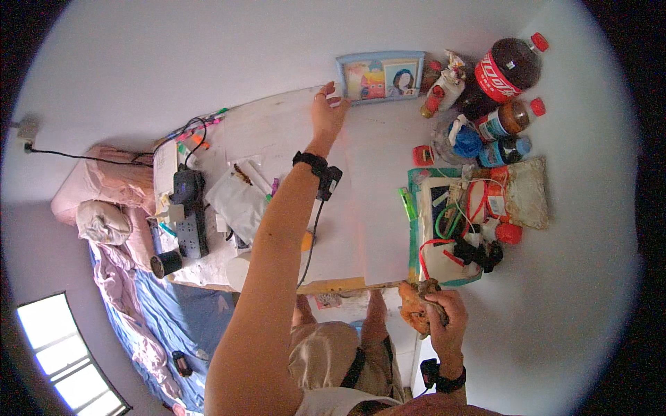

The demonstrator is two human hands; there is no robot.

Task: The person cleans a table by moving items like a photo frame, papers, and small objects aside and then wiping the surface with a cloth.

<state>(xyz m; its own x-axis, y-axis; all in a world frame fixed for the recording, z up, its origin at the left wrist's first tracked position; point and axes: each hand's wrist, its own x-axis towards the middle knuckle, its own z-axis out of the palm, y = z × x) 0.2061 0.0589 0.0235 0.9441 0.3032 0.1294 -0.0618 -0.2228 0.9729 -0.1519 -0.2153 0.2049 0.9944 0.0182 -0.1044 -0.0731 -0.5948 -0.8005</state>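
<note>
My left hand (329,112) reaches to the back edge of the table, fingers apart, at the lower left corner of a blue picture frame (381,101); whether it touches the frame is unclear. The frame leans against the wall and holds colourful pictures. Beside the table's front right corner, my right hand (447,314) grips a crumpled orange and brown cloth (414,309). Pale sheets cover the tabletop (385,223) between the hands. Each wrist wears a black strap with a small device.
A cola bottle (507,70), smaller bottles (512,118) and a tray (413,229) of cables and packets line the right side. A power strip (191,234), a grey pouch (237,200) and a black cup (166,264) occupy the left. Beyond is a bed (156,307).
</note>
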